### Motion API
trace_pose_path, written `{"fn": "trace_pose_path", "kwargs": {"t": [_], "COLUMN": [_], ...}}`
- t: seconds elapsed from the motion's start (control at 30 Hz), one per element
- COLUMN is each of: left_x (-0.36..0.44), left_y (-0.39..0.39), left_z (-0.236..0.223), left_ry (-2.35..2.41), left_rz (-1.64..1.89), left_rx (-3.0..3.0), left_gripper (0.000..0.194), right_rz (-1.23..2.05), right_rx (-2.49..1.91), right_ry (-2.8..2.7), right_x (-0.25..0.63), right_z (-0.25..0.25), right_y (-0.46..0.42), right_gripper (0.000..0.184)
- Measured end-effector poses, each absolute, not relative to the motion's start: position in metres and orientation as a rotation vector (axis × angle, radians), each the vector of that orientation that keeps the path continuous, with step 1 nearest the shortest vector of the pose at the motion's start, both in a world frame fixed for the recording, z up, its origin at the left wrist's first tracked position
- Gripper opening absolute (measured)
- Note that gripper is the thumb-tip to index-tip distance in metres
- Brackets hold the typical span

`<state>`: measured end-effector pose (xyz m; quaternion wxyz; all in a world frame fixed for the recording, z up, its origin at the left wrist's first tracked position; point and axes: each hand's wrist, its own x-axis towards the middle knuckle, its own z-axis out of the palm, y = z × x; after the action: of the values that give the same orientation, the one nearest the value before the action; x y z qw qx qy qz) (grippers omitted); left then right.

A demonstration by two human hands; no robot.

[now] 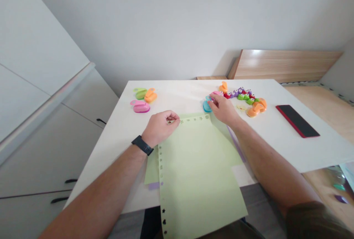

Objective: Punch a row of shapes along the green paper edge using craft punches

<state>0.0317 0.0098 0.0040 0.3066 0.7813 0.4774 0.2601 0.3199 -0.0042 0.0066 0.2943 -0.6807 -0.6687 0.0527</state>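
Note:
A sheet of light green paper [199,169] lies in front of me, with small shapes punched along its left and top edges. Its lower end hangs past the table's front edge. My left hand [164,124], with a black wristband, pinches the sheet near its top left corner. At the top right corner, my right hand [222,108] has thumb and forefinger closed on a teal paper punch [206,106], partly hidden by the fingers. Behind those fingers sits a pink punch [217,93]. More green paper [151,171] and a purple sheet [154,186] lie underneath.
Green, orange and pink punches [141,107] stand on the table's left. Several small purple, red and green punches [243,96] and orange punches [257,108] are at the right, near yellow paper bits [241,108]. Farther right lies a black-and-red flat object [297,121].

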Motion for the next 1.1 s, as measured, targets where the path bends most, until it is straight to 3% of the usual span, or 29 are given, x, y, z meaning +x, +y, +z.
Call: {"fn": "trace_pose_path", "kwargs": {"t": [0.13,0.3,0.5,0.97,1.1], "left_x": [0.029,0.025,0.024,0.024,0.025], "left_y": [0.012,0.014,0.014,0.013,0.012], "left_z": [0.008,0.01,0.01,0.007,0.008], "left_ry": [1.266,1.307,1.376,1.33,1.305], "left_rz": [0.688,0.668,0.609,0.629,0.646], "left_rx": [2.054,2.03,2.044,2.059,2.043], "left_gripper": [0.021,0.021,0.022,0.023,0.022], "right_rz": [0.127,0.343,0.424,0.351,0.088], "right_rx": [-1.819,-1.847,-1.84,-1.947,-2.212], "right_ry": [-1.734,-1.997,-2.241,-2.157,-1.934], "right_x": [0.323,0.325,0.328,0.348,0.382], "right_z": [0.016,0.034,0.028,0.038,0.039], "right_y": [-0.011,-0.026,-0.026,-0.026,-0.021], "right_gripper": [0.03,0.017,0.022,0.011,0.017]}}
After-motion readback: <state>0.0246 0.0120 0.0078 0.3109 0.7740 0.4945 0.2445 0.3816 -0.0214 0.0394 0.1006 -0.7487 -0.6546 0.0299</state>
